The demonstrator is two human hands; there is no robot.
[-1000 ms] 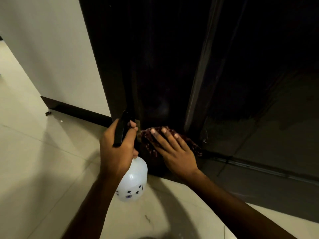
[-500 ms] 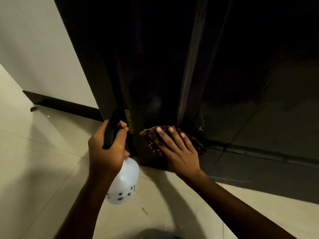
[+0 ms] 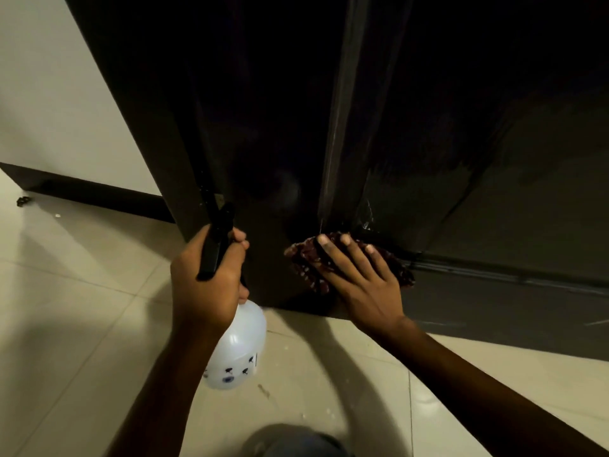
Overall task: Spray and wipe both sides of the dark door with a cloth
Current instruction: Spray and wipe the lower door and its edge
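Observation:
The dark door (image 3: 263, 127) fills the upper middle of the view, its bottom edge just above the floor. My right hand (image 3: 359, 285) lies flat with fingers spread on a dark red patterned cloth (image 3: 308, 268), pressing it against the door's lower corner. My left hand (image 3: 207, 278) grips the black trigger head of a white spray bottle (image 3: 237, 351), which hangs below my fist beside the door's edge. Wet streaks shine on the dark panel (image 3: 494, 179) to the right.
A pale tiled floor (image 3: 82, 308) spreads left and below. A cream wall (image 3: 59, 94) with a dark skirting board (image 3: 99, 192) runs along the left. A small dark object (image 3: 23, 201) lies by the skirting. My knee (image 3: 296, 440) shows at the bottom.
The view has shifted slightly to the right and closer. My right hand has slid the cloth a little right along the door's bottom. The left hand still holds the bottle.

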